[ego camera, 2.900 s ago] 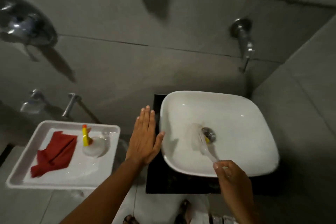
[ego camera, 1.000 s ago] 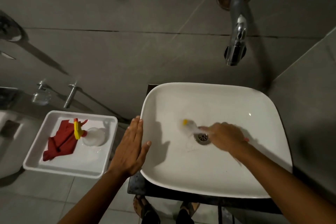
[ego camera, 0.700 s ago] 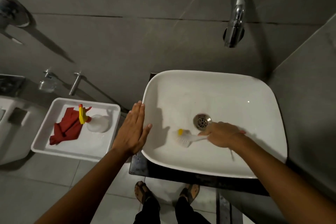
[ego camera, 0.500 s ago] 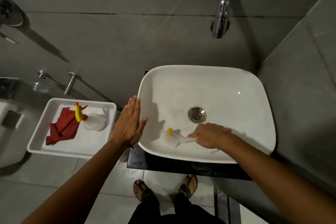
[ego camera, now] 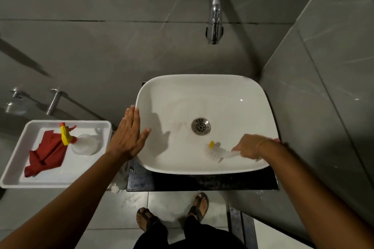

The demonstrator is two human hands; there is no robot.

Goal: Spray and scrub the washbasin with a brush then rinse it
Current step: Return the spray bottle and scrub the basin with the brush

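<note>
A white washbasin (ego camera: 238,95) sits on a dark counter, with a steel drain (ego camera: 200,126) in its middle. My right hand (ego camera: 250,148) grips the handle of a white brush (ego camera: 216,152) with a yellow tip; its bristles rest on the basin's near inner wall, below and right of the drain. My left hand (ego camera: 128,135) lies flat with fingers together against the basin's left rim, holding nothing. A clear spray bottle (ego camera: 81,142) with a yellow and red trigger lies in a white tray (ego camera: 14,174) to the left.
A chrome tap (ego camera: 215,20) juts from the grey tiled wall above the basin; no water runs from it. A red cloth (ego camera: 47,152) lies in the tray. A tiled side wall stands close on the right. My sandalled feet (ego camera: 172,216) stand on the floor below the counter (ego camera: 202,182).
My right hand has swept the brush from left of the drain down along the near wall and then rightward. My left hand stays on the rim. The view shifted.
</note>
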